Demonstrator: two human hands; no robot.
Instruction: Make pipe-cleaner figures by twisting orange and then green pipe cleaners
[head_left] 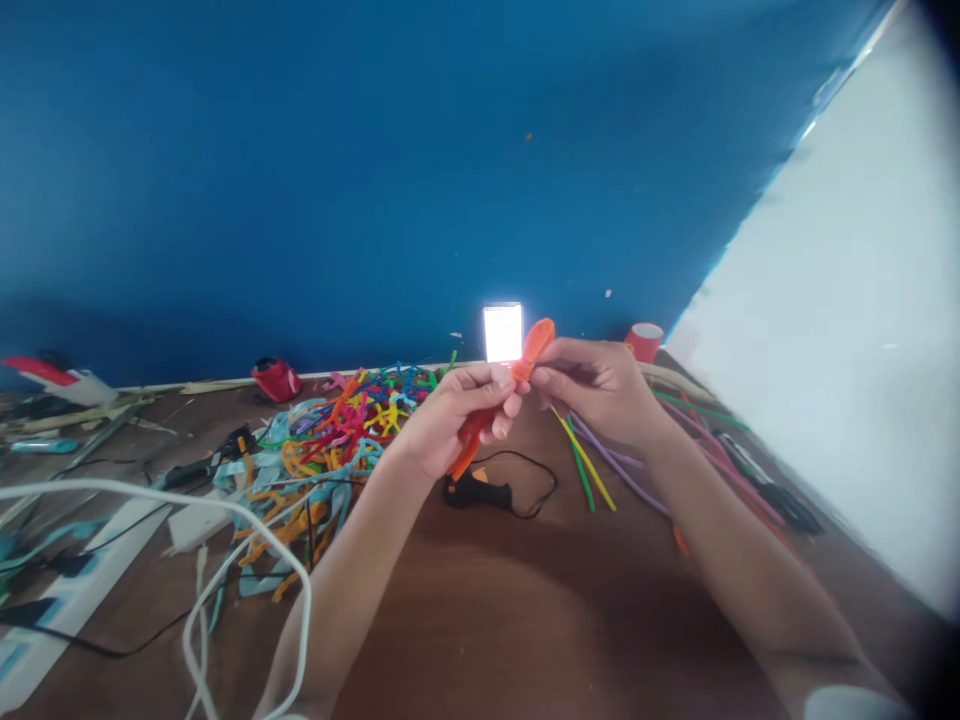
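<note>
My left hand (469, 410) is closed around a bundle of orange pipe cleaners (538, 345). The upper end is bent into a rounded loop standing above my fingers, and the tail hangs out below my palm. At the base of the loop, my right hand (592, 385) pinches with thumb and forefinger; its fingertips partly hide what they grip. Beneath my hands on the brown table (480, 620) lies a black glue gun (478, 492) with its cord curling to the right. Green and yellow pipe cleaners (589, 460) rest just right of it.
A tangled heap of coloured pipe cleaners (352, 430) covers the left side. In front of it are a white power strip (71, 600) and a looping white cable (304, 600). A bright lamp (502, 332) stands by the blue wall, with a red cup (645, 342) to its right.
</note>
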